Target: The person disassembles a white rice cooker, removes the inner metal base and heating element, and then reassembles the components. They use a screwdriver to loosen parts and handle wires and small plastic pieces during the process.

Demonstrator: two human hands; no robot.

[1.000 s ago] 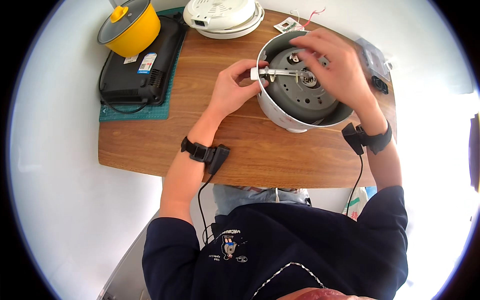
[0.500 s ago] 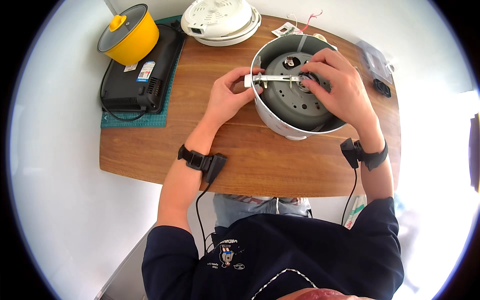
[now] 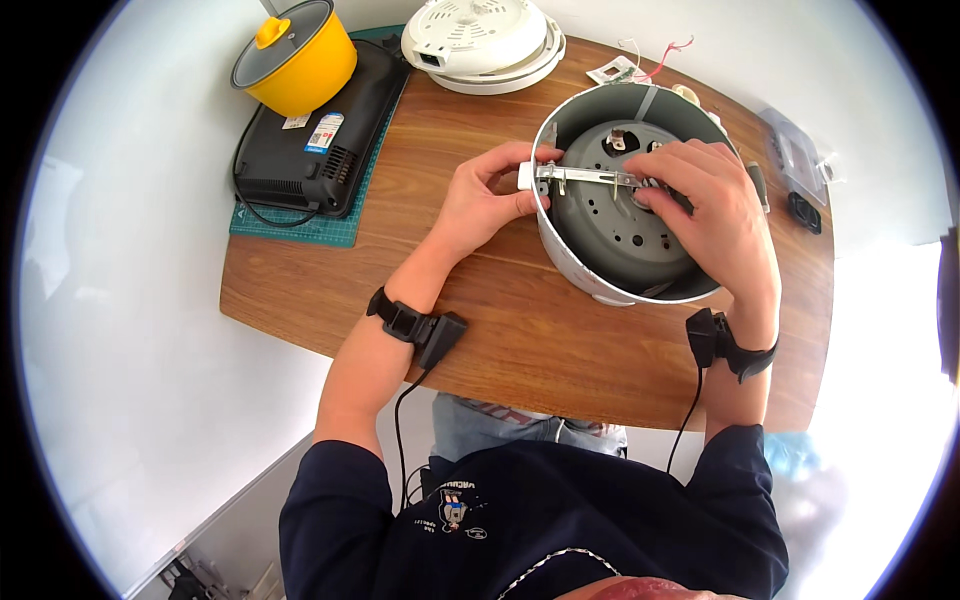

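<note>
A white round cooker housing (image 3: 575,262) stands open on the wooden table (image 3: 470,300), with a grey perforated plate (image 3: 620,235) inside. A thin metal lever bar (image 3: 585,176) with a white end tab crosses from the housing's left rim to its middle. My left hand (image 3: 490,200) pinches the white tab outside the rim. My right hand (image 3: 715,215) reaches into the housing, fingertips closed on the bar's inner end at the centre part. Both wrists carry black bands with cables.
A yellow pot with a glass lid (image 3: 295,60) sits on a black cooktop (image 3: 320,140) over a green mat at the back left. A white round lid (image 3: 485,40) lies at the back. A small circuit board with wires (image 3: 625,65) and dark small parts (image 3: 805,210) lie to the right.
My right hand came down from over the housing's far rim and settled on the bar's inner end. The housing now stands more upright. The view has shifted, so everything sits further right.
</note>
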